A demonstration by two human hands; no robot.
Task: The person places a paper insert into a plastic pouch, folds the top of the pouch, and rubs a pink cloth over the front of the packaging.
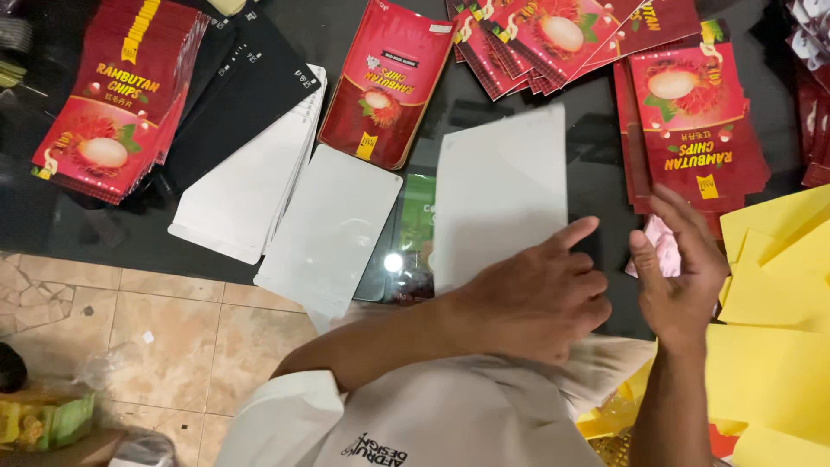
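Risk first: your left hand [532, 303] rests on the lower edge of the blank white pouch [501, 195] with loose, half-curled fingers, thumb pointing up along the sheet, so nothing is really clamped; on the glossy dark table [596, 173] that pouch could slide or skew if you push sideways. It lies flat in the middle of the table, just right of the fanned stack of white pouches [285, 199] and below the single red snack pouch [385, 82]. Your right hand [683, 272] is open, fingers spread and slightly bent, hovering beside a small pink packet [661, 246]; I can't tell if it is touching it or holding anything. That packet sits near the edge of the red pouch pile [696, 121] and could get knocked under it. Yellow sheets [778, 259] crowd your right side, so a wide sweep may drag them. Another red pouch stack [117, 95] sits far left, well apart.
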